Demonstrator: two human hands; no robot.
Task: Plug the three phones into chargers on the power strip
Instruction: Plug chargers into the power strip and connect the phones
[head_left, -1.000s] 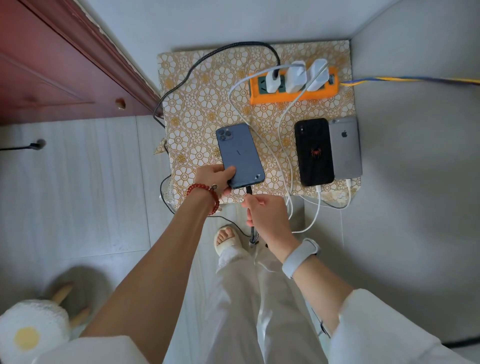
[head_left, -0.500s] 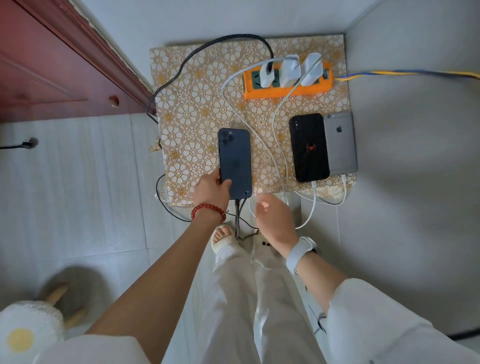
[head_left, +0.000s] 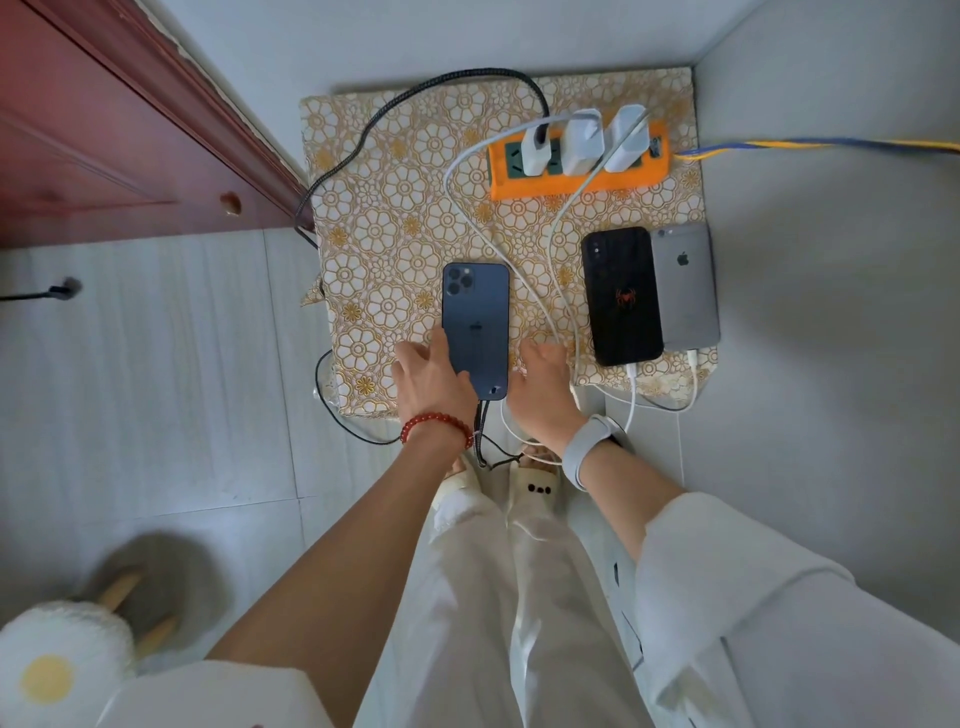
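Note:
A blue phone (head_left: 477, 322) lies face down on the patterned table (head_left: 395, 249), with a black braided cable (head_left: 483, 421) in its bottom port. My left hand (head_left: 434, 374) rests on the phone's lower left edge with fingers spread. Just right of that phone, my right hand (head_left: 543, 384) hangs at the table's front edge, holding nothing. A black phone (head_left: 621, 296) and a grey phone (head_left: 684, 286) lie side by side at the right, each with a white cable plugged in. Three white chargers (head_left: 582, 137) sit in the orange power strip (head_left: 571, 179).
A red wooden cabinet (head_left: 104, 130) stands at the left. White walls close in behind and to the right of the table. A yellow-blue cord (head_left: 810, 145) runs right from the strip. A fluffy stool (head_left: 57, 660) sits at the lower left on the tiled floor.
The blue phone was turned straight and laid flat on the table. My right hand let go of the black cable and moved up to the table edge beside the phone.

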